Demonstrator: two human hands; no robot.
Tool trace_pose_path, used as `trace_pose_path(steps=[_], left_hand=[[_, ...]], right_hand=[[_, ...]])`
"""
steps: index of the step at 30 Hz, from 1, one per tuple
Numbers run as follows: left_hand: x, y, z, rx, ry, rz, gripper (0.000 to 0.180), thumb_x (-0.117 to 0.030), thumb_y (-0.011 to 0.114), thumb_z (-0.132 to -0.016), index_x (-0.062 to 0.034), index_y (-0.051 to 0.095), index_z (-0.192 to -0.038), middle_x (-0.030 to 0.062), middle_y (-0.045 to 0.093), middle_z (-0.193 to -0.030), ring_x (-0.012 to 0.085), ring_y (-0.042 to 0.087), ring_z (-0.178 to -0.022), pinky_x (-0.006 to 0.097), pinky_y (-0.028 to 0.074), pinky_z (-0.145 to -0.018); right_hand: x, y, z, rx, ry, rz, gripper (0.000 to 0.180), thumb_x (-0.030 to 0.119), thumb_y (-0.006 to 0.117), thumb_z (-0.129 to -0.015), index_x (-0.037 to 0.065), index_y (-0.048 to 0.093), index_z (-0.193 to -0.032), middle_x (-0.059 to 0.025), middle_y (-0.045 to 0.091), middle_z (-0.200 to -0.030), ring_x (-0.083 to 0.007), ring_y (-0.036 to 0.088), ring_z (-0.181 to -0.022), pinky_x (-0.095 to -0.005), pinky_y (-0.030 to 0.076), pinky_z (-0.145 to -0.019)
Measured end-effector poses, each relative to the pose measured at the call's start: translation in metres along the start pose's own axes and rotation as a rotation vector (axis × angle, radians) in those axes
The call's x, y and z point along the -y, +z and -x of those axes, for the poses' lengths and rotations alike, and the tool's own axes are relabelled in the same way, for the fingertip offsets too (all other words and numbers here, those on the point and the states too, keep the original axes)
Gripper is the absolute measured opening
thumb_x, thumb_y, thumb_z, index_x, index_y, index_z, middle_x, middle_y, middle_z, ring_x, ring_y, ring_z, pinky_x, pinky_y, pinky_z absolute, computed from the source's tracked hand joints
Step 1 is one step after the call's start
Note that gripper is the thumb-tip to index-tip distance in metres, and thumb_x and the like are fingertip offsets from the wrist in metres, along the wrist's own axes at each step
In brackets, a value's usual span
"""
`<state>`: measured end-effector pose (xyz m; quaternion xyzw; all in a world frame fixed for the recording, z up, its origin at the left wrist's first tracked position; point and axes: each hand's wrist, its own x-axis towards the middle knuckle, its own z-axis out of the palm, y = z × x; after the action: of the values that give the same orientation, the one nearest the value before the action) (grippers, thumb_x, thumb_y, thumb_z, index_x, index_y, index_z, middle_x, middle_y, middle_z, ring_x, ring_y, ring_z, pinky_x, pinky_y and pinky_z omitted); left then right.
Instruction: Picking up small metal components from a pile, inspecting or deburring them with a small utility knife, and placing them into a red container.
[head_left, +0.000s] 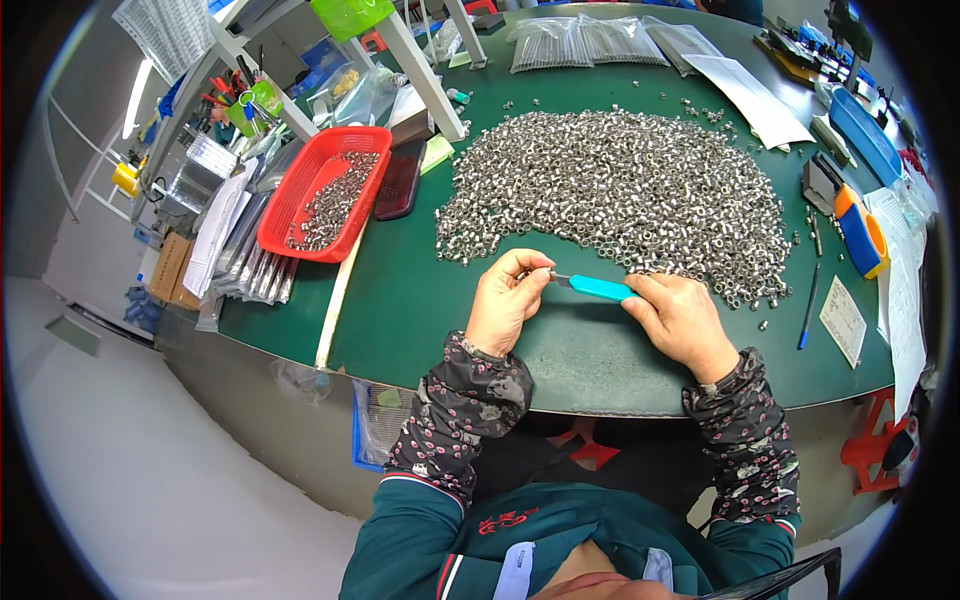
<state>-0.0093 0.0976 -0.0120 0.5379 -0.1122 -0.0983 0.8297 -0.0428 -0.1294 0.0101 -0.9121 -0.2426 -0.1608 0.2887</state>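
My left hand (508, 297) pinches a small metal ring at its fingertips, just below a large heap of small silver metal rings (620, 190) spread on the green table (420, 300). My right hand (680, 318) grips a hand tool with a blue handle (600, 288). Its thin metal tip points left and meets the ring held in my left fingers. Both hands hover over the table's near edge, close together, with patterned sleeve covers on my forearms.
A red plastic basket (322, 192) with several metal rings stands at the left. Clear bags of parts (585, 42) and white paper sheets (750, 95) lie at the far side. A blue tray (865, 135), an orange-and-blue tool (860, 230) and a blue pen (808, 305) lie at the right.
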Motion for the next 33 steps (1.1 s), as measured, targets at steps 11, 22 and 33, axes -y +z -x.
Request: trace_pose_path(steps=[11,22,33], left_hand=[[-0.0012,0.0022,0.0008,-0.037,0.023,-0.045,0.011,-0.008,0.057,-0.086,-0.0016,0.057,-0.096,-0.0019,0.053,-0.07,-0.0001,0.031,-0.047,0.016,0.021,-0.04],[-0.0011,-0.0039,0.0004,-0.002,-0.065,0.007,0.014,-0.009,0.055,-0.087,0.0,0.055,-0.097,0.0021,0.056,-0.075,-0.0003,0.033,-0.047,0.015,0.022,-0.04],[-0.0034,-0.0018,-0.0009,-0.027,-0.193,0.088,0.014,-0.014,0.051,-0.09,-0.0014,0.055,-0.094,0.0006,0.052,-0.075,0.0001,0.031,-0.046,0.014,0.023,-0.04]], right_hand=[[0.0034,0.0007,-0.0004,-0.089,-0.033,0.08,0.018,0.025,0.062,-0.077,0.009,0.058,-0.084,-0.0084,0.051,-0.063,-0.0276,0.055,-0.058,-0.0387,0.043,-0.051],[0.0018,0.0013,-0.0005,-0.159,-0.124,0.21,0.027,0.022,0.067,-0.071,0.008,0.059,-0.092,-0.0056,0.047,-0.065,-0.0224,0.052,-0.062,-0.0355,0.042,-0.053],[0.0008,-0.0038,-0.0043,-0.246,-0.194,0.272,0.032,0.02,0.07,-0.066,0.007,0.057,-0.092,-0.0042,0.047,-0.067,-0.0214,0.051,-0.062,-0.0345,0.039,-0.055]])
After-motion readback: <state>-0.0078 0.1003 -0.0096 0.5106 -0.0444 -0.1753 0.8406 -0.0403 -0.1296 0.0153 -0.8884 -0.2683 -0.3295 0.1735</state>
